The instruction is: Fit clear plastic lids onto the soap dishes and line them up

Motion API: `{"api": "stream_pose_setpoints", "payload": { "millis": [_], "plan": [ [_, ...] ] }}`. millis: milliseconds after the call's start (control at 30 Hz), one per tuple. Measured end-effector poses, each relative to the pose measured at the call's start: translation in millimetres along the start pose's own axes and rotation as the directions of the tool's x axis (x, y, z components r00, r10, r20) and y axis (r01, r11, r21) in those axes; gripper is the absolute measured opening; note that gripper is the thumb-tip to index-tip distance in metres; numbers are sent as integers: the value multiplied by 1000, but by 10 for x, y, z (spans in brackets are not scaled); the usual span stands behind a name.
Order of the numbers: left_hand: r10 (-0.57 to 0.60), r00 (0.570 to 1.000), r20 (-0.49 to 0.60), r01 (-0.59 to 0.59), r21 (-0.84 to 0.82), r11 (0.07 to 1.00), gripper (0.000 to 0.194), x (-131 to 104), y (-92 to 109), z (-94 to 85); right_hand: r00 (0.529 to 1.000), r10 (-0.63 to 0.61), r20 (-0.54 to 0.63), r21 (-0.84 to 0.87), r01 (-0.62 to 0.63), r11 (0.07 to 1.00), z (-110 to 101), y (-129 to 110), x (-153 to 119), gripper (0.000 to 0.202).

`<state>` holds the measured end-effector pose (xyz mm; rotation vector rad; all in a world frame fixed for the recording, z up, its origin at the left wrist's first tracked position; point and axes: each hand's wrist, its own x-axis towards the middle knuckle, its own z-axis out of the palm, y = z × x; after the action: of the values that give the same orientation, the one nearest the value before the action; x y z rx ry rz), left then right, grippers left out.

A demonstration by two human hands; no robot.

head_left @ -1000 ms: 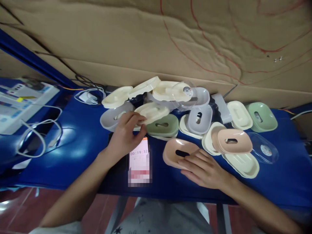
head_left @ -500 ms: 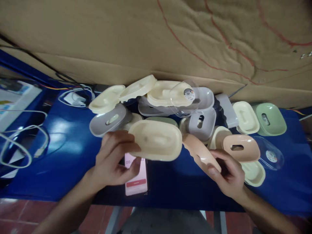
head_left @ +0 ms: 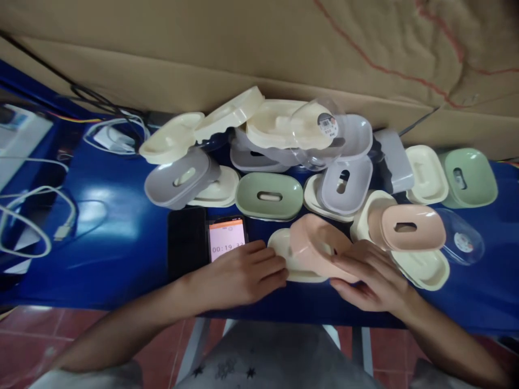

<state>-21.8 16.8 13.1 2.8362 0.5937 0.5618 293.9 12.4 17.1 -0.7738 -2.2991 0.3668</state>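
Note:
A cream soap dish (head_left: 279, 246) lies low over the front of the table, its right part covered by a peach slotted soap dish tray (head_left: 310, 243). My left hand (head_left: 251, 273) has its fingers curled closed at the cream dish's left end. My right hand (head_left: 375, 275) grips the peach tray by its right end, thumb below and fingers on top, and keeps it tilted over the cream dish. Behind them sits a green slotted dish (head_left: 251, 200). Close by on the right is another peach slotted dish (head_left: 425, 229) stacked against cream ones.
Grey slotted dishes (head_left: 158, 186) and cream dishes (head_left: 162, 143) fill the back of the blue table (head_left: 105, 237). Clear plastic covers (head_left: 472, 246) lie among them. A phone with a lit timer (head_left: 227, 232) and a dark phone (head_left: 184, 237) are left of centre. White cables (head_left: 30, 251) lie far left.
The cream dish has come down and right to the table front, with my left hand following. My right hand has tipped the peach tray over it. The view has shifted, uncovering the green dish.

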Motion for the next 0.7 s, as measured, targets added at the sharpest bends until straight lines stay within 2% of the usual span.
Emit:
{"api": "stream_pose_setpoints", "payload": {
  "millis": [133,267,300,333,433,467,567,700],
  "plan": [
    [4,1000,1,-5,55,998,14,-52,-37,75,986,-118,118,-109,131,985,114,17,-2,42],
    [23,994,-110,-19,36,999,19,-73,-13,-30,971,-169,167,-177,198,964,180,-5,-17,33],
    [36,992,-120,-31,44,999,14,-66,-2,-59,968,-172,181,-181,205,962,193,-22,-17,30],
    [48,992,-113,-41,66,997,5,-56,6,-81,964,-179,197,-177,215,960,208,-42,-17,29],
    [52,998,-38,-45,171,984,25,-36,-6,-81,944,-186,271,-146,231,962,269,-96,-19,38],
    [50,999,-17,-46,188,981,26,-36,-21,-61,936,-179,302,-142,230,963,291,-106,-22,43],
    [57,998,-1,-56,173,983,14,-54,-73,12,916,-151,372,-176,229,957,327,-110,-34,48],
    [46,999,-2,-45,157,987,14,-54,-87,63,914,-145,379,-185,228,956,316,-85,-50,48]
  ]
}}
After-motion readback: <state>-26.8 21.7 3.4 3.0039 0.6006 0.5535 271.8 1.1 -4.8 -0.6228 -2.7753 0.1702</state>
